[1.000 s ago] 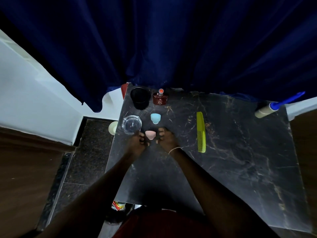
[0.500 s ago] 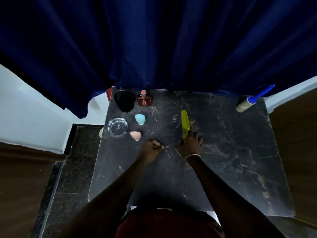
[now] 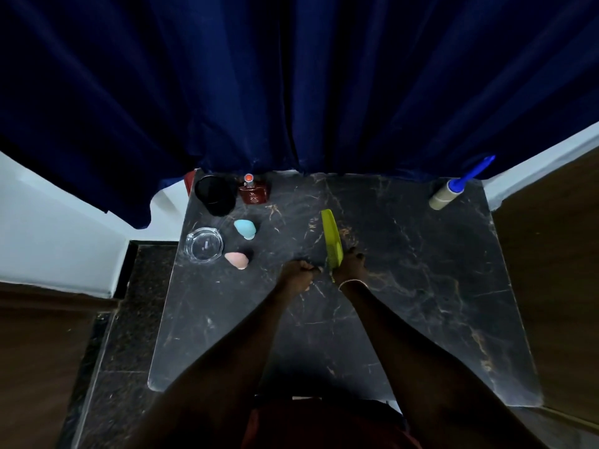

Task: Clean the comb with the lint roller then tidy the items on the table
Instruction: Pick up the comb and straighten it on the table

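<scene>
Head view: gripping the yellow-green comb (image 3: pixel 331 241) by its near end with right hand (image 3: pixel 351 265), lifting off the marble tabletop (image 3: pixel 421 286); left hand (image 3: pixel 296 275) curled loosely, empty. Probably needing next: reaching for the lint roller (image 3: pixel 447 196), well apart at the far right corner.

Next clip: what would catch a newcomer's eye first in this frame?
The bright yellow-green comb at mid-table, its near end gripped by the right hand, with the left hand curled beside it. Next, the lint roller with its blue handle at the far right corner, and the dark blue curtain filling the background.
</scene>
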The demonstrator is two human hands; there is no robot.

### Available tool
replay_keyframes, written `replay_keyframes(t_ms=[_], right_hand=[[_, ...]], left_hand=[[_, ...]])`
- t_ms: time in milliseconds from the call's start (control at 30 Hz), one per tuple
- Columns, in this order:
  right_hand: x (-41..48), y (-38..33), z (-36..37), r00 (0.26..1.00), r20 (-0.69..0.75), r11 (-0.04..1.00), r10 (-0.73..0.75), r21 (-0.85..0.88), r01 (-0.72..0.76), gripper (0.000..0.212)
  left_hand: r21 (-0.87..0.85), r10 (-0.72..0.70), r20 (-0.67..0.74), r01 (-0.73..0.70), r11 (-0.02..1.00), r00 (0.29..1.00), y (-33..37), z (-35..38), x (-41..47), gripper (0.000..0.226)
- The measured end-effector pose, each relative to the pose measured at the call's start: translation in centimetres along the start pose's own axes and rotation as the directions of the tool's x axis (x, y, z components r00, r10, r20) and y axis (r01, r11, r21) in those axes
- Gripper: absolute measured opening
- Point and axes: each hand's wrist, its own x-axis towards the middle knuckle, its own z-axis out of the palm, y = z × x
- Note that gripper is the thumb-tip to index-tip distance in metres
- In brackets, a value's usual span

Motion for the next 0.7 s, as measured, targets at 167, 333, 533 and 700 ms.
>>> replay_keyframes(t_ms=[167,333,533,700], right_hand=[[0.5,0.2,0.0,1.0,0.02,0.997,-0.02,0.073,0.019,0.054],[1.5,1.0,-0.2,0.989,0.146,0.995,-0.003,0.101,-0.011,0.037],[3.7,1.3,1.7,0.969,0.235,0.964,-0.07,0.267,0.005,0.015],[1.4,-3.1,0.1,0.935,0.332,0.851,-0.127,0.521,-0.069,0.026]], left_hand=[[0.02,0.008,-0.013,-0.007,1.0,1.0,-0.4,0.8,0.6,0.026],[-0.015,-0.002,-0.009,0.001,1.0,1.0,-0.3,0.8,-0.2,0.024],[-0.079,0.002,-0.015,-0.003,0.997,1.0,-0.3,0.5,-0.3,0.023],[-0.19,-0.044,0.026,0.048,0.981,0.999,-0.4,-0.6,0.3,0.02]])
